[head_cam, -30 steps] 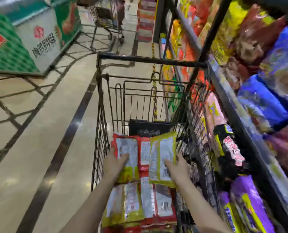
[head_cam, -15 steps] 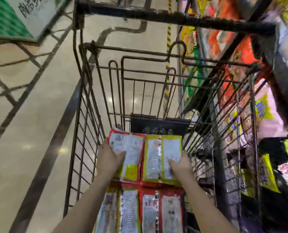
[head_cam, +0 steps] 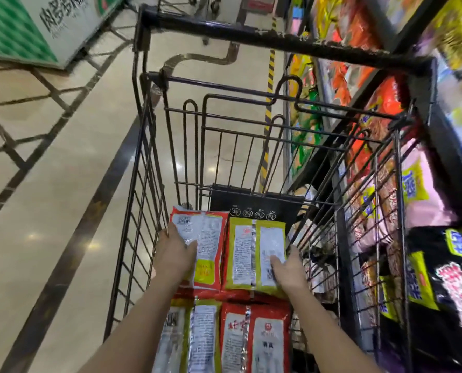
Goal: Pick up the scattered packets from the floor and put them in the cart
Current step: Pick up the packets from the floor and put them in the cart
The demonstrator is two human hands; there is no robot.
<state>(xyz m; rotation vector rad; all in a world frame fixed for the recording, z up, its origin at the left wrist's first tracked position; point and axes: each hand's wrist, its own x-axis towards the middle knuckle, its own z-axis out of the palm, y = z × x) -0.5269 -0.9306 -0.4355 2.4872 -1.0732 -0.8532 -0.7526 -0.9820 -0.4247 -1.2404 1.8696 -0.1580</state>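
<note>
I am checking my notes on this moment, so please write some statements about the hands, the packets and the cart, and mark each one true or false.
1. The left hand lies on a red packet inside the cart. True.
2. The right hand lies on a blue packet. False: it is on a yellow packet.
3. The two top packets lie side by side on a lower layer of packets. True.
4. The cart is empty apart from these two packets. False: more packets lie under and nearer than them.
5. Shelves of snack bags stand to the left of the cart. False: they are on its right; bare floor is on the left.
</note>
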